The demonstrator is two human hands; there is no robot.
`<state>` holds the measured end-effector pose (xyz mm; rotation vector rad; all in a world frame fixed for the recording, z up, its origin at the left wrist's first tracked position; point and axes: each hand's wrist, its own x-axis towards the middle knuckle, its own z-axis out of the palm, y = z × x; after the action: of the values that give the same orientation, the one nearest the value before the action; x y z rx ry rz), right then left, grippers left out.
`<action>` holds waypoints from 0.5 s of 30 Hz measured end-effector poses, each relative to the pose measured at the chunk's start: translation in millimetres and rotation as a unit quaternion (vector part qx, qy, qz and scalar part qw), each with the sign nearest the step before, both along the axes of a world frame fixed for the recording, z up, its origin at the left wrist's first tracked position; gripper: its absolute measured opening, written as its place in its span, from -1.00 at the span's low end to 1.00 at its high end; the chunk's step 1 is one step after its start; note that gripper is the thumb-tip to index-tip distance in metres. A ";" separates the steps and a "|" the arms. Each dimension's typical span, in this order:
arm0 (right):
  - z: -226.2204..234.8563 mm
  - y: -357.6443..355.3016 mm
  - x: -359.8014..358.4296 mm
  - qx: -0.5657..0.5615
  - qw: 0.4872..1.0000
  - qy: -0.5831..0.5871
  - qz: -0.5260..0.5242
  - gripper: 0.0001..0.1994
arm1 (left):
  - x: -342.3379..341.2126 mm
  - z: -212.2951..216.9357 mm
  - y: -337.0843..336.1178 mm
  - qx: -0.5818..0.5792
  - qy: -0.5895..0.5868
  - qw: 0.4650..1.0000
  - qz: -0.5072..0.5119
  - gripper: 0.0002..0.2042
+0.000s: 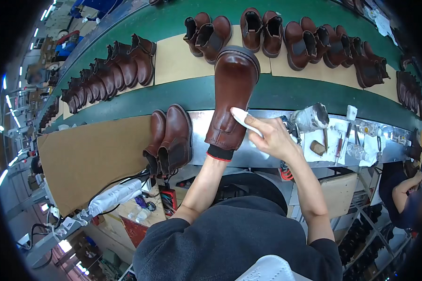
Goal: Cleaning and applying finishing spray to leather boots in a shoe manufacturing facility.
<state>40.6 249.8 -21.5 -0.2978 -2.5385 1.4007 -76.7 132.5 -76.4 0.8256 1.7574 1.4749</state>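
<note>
A brown leather ankle boot (235, 89) is held up over the bench, toe pointing away from me. My left hand is pushed into its dark elastic opening; just the left wrist (217, 165) shows and the fingers are hidden inside. Closed around a white cloth (239, 115), my right hand (272, 136) presses it against the boot's shaft, right of the stitched panel. A loose end of the cloth hangs below the fingers. Left of the raised boot, a brown pair (176, 136) stands on the bench edge beside a cardboard sheet (96, 154).
More brown boots (122, 70) line a green conveyor (187, 92) on tan boards. To the right lie a wrapped can (310, 117), a brown block (317, 148), brushes and plastic bottles (369, 128). A white-wrapped arm (115, 196) with cables stands lower left. Another person (403, 192) works at far right.
</note>
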 end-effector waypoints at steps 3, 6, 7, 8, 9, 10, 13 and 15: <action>-10.8 -18.3 -0.3 -0.042 0.998 0.019 0.043 -0.55 | 5.7 8.6 7.4 0.335 -0.550 0.759 0.095 -0.60; 1.7 -31.0 5.6 -0.116 0.983 -0.031 0.136 -0.55 | -0.6 -41.2 -5.8 0.398 -0.526 0.751 0.025 -0.62; 3.6 -31.6 8.0 -0.153 0.978 -0.013 0.138 -0.55 | 8.0 -40.7 -3.6 0.340 -0.609 0.708 0.116 -0.64; 6.9 -27.1 8.4 -0.188 0.972 0.007 0.139 -0.54 | 7.0 -25.4 0.3 0.339 -0.610 0.707 0.115 -0.64; 12.0 -17.6 8.3 -0.174 0.979 0.001 0.102 -0.54 | 4.4 -8.8 2.9 0.330 -0.587 0.732 0.102 -0.64; 18.8 -6.3 5.3 -0.160 0.985 -0.003 0.067 -0.54 | 4.1 2.0 3.7 0.321 -0.562 0.757 0.090 -0.65; 24.1 6.5 -13.0 0.032 0.999 0.003 0.027 -0.50 | 4.7 5.5 -3.9 0.112 -0.135 0.984 0.036 -0.66; 19.5 -1.3 -10.3 0.019 0.995 -0.052 0.082 -0.48 | -1.8 -1.2 5.5 0.239 -0.365 0.899 0.043 -0.66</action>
<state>30.3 248.5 -2.0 -0.1631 -2.7253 1.4271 -78.5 138.0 -77.6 0.3255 0.8894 1.9793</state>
